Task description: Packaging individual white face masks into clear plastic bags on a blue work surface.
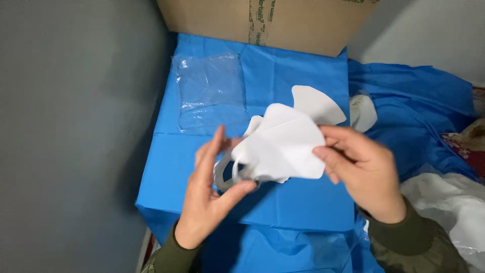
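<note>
The blue sheet [283, 65] is the largest thing in view; it drapes a box-like surface in front of the person and spills in folds to the right. Behind it stands a brown cardboard box [303, 20], taped down its middle, with a grey wall on the left. At the lower right lies a heap of crumpled white material [449, 202]. A clear plastic bag [209, 88], flat and seemingly empty, rests on the sheet to the upper left of the hands.

The white face mask [280, 144] is held above the middle of the sheet, between both hands. The right hand [364, 172] pinches its right edge between thumb and fingers. The left hand [207, 187] is half open, its thumb and fingertips on the ear loop at the mask's lower left, the fingers blurred as if moving. 2 more white pieces lie behind: 1 curved piece [316, 103] on the sheet, touching or just behind the held mask, and another white piece [362, 112] at the sheet's right edge.

As a judgement, the work is midway: 1 mask is in hand and not yet in the bag, the bag lies untouched, and 2 further pieces wait. Whether the mask is being folded or opened cannot be told.
</note>
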